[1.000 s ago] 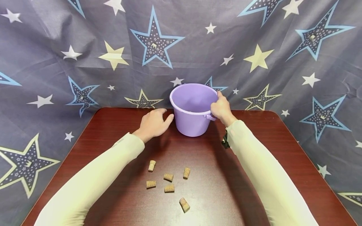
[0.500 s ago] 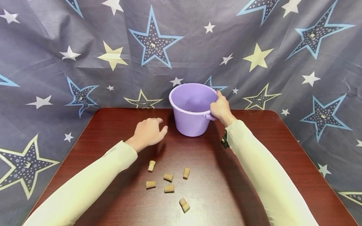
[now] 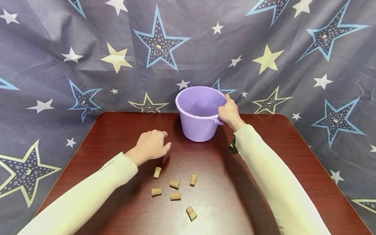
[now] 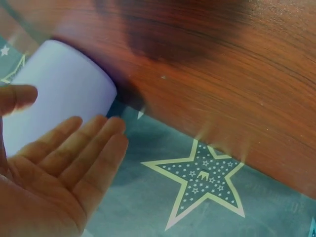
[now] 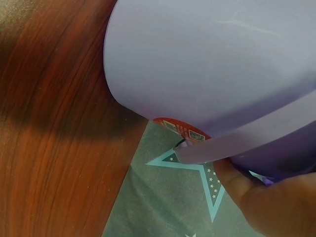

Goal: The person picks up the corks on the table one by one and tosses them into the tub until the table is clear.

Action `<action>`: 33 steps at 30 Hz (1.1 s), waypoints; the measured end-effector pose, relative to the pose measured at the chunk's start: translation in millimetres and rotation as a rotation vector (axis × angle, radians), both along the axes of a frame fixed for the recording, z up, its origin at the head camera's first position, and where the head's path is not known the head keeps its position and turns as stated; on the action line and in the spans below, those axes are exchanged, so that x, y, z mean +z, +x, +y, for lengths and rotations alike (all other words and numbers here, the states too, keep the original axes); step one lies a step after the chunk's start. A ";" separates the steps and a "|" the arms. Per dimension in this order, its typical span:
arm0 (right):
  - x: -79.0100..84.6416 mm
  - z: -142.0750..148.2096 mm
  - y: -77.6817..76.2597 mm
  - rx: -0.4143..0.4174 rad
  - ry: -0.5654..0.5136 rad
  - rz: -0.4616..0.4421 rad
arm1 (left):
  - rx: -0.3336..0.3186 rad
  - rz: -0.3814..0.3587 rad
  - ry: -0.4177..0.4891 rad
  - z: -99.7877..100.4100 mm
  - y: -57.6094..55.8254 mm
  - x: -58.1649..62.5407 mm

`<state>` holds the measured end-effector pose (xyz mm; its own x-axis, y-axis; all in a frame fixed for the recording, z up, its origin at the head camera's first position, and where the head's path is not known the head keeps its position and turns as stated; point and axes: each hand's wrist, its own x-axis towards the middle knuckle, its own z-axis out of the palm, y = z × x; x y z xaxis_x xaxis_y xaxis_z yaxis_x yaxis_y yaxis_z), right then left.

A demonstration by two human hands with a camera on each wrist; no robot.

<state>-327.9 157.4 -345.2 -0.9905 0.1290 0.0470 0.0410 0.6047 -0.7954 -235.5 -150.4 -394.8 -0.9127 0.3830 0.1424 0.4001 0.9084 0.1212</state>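
A purple plastic bucket (image 3: 199,127) stands upright toward the back of the table, its mouth facing up. My right hand (image 3: 230,112) grips its rim on the right side, close to where the handle (image 5: 256,131) joins. Most of the bucket's inside floor is hidden in the head view. To the left of the bucket and apart from it, my left hand (image 3: 151,145) hovers over the table, its fingers (image 4: 96,168) fairly straight and holding nothing. Nearest to that hand lies a cork (image 3: 157,172). Several more corks, among them one cork (image 3: 193,180) further right, are scattered in front.
The dark red wooden table (image 3: 123,130) has rounded back corners. A grey cloth (image 3: 211,55) printed with stars hangs directly behind it and along both sides. One cork (image 3: 191,213) lies closest to the front. A red label (image 5: 180,129) shows on the bucket's side.
My left hand has drawn back from beside the bucket, moving left and toward me, nearer the corks. The right hand, the bucket and the corks stay where they were.
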 end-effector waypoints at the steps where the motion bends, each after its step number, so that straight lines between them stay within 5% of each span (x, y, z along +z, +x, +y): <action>1: 0.1 -0.1 -0.1 -0.001 0.001 0.001 | -0.009 -0.005 -0.005 -0.2 1.7 0.5; 21: 0.6 -0.9 1.6 -0.007 -0.001 -0.009 | -0.177 -0.141 -0.120 -16.2 27.1 -2.1; 33: 1.8 -0.5 1.7 -0.007 -0.012 -0.014 | -0.304 -0.159 -0.093 -32.9 38.7 -5.8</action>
